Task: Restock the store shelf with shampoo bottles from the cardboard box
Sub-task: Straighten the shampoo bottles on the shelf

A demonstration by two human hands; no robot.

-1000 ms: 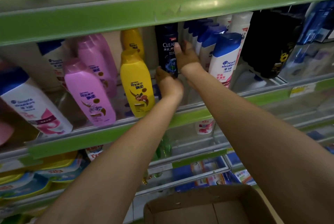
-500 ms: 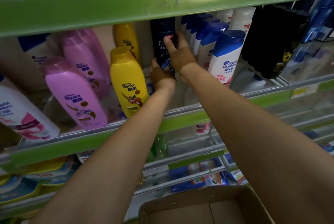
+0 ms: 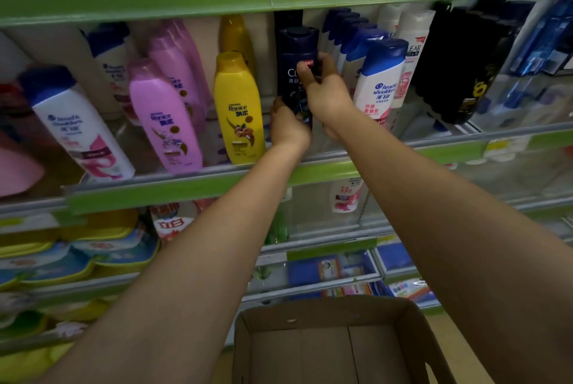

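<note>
Green-edged store shelving fills the view, tier on tier; the shelf [image 3: 325, 171] you are working at is the one at arm's reach.

- Already standing on it: white-and-pink bottle [image 3: 77, 129] far left, pink bottles [image 3: 164, 123], yellow bottle [image 3: 238, 110], a file of blue-capped white bottles [image 3: 381, 79], black bottles [image 3: 459, 73] to the right. Rows look well stocked, though their depth behind the front bottles cannot be read.
- Dark navy shampoo bottle [image 3: 296, 58] sits upright in the gap between the yellow row and the blue-capped row, with another dark bottle just behind it.
- Your right hand [image 3: 325, 95] wraps the bottle at mid-height, fingers curled across the label. Your left hand [image 3: 286, 126] cups it low down, near the base, fingers bent round it.
- Whether the base is resting on the shelf yet is hidden by your hands.
- Cardboard box [image 3: 412, 315] sits below, open; the floor of it that shows holds no bottles. The near part is cut off by the frame edge.

Judgement: you are late in the job. This bottle may well be the last or near it. Left to do: seat it square in its lane, let go, check the box's hidden end.
</note>
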